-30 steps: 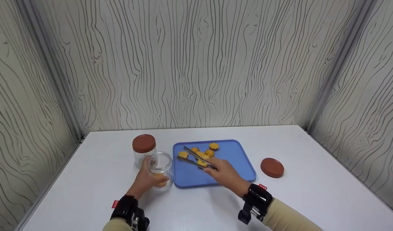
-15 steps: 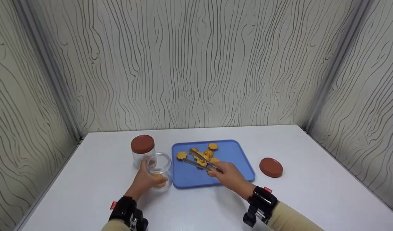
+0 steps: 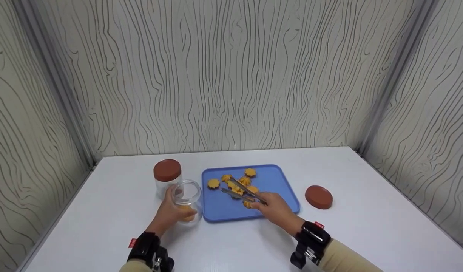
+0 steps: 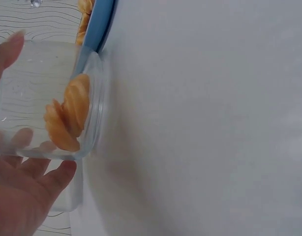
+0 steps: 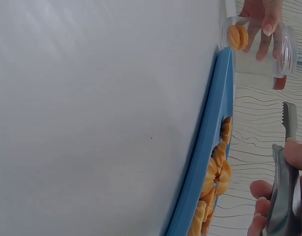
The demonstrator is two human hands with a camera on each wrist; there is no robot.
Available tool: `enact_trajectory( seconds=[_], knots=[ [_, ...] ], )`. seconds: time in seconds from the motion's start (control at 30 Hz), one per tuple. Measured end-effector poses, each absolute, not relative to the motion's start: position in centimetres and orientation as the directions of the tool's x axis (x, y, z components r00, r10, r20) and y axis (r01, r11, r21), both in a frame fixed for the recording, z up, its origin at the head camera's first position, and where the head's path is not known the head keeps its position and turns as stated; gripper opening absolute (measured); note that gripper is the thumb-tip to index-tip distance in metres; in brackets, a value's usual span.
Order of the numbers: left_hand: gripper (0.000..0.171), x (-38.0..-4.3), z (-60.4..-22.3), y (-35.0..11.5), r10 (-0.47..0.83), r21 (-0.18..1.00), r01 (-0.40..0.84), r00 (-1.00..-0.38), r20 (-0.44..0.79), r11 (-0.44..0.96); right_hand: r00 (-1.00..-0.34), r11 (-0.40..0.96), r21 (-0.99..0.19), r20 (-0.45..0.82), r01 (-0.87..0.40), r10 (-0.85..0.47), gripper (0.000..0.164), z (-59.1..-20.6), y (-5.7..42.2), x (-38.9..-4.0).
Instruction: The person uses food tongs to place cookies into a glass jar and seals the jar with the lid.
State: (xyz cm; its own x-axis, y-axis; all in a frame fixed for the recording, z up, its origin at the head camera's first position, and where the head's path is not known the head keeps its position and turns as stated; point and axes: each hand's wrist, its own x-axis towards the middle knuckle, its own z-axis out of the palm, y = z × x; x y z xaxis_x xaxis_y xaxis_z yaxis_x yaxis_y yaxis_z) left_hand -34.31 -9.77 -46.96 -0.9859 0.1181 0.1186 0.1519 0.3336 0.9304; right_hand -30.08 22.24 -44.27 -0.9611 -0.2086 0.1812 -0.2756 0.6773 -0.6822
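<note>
My left hand (image 3: 170, 212) grips a clear, uncapped jar (image 4: 38, 73) standing by the tray's left edge, thumb on one side and fingers round the other. Cookies (image 4: 72, 110) lie at the jar's bottom. With my right hand (image 3: 277, 211) I hold metal tongs (image 5: 285, 196), their serrated tips spread apart with nothing between them. The tongs hover over a blue tray (image 3: 224, 212), where several golden, flower-shaped cookies (image 3: 213, 184) lie, most of them clustered under the tongs.
A second jar with a reddish-brown lid (image 3: 167, 170) stands behind my left hand. Another reddish-brown lid (image 3: 318, 197) lies on the white table (image 3: 367, 211) right of the tray. Wood-patterned panels (image 3: 224, 75) close off the back and sides.
My right hand and the tongs have shifted right and slightly toward me, the tips moving away from the leftmost cookie. My left hand stays on the jar.
</note>
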Motion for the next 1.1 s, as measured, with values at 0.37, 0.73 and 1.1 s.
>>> enact_trajectory(
  seconds=[0.37,0.73,1.1],
  knots=[
    [0.102,-34.33,-47.01,-9.78,0.117,0.928,0.167,-0.984,0.135,0.332,-0.967,0.72,-0.646,0.18,-0.254,-0.179,0.048,-44.55,22.74,-30.2],
    [0.101,-34.24,-46.76,-9.66,0.114,0.924,0.165,-0.984,0.133,0.345,-0.967,0.757,-0.605,0.203,-0.247,-0.153,0.041,-45.05,23.22,-30.57],
    [0.103,-34.26,-46.99,-9.71,0.115,0.928,0.172,-0.983,0.141,0.331,-0.972,0.804,-0.557,0.208,-0.208,-0.108,0.04,-45.28,23.18,-30.8]
  ],
)
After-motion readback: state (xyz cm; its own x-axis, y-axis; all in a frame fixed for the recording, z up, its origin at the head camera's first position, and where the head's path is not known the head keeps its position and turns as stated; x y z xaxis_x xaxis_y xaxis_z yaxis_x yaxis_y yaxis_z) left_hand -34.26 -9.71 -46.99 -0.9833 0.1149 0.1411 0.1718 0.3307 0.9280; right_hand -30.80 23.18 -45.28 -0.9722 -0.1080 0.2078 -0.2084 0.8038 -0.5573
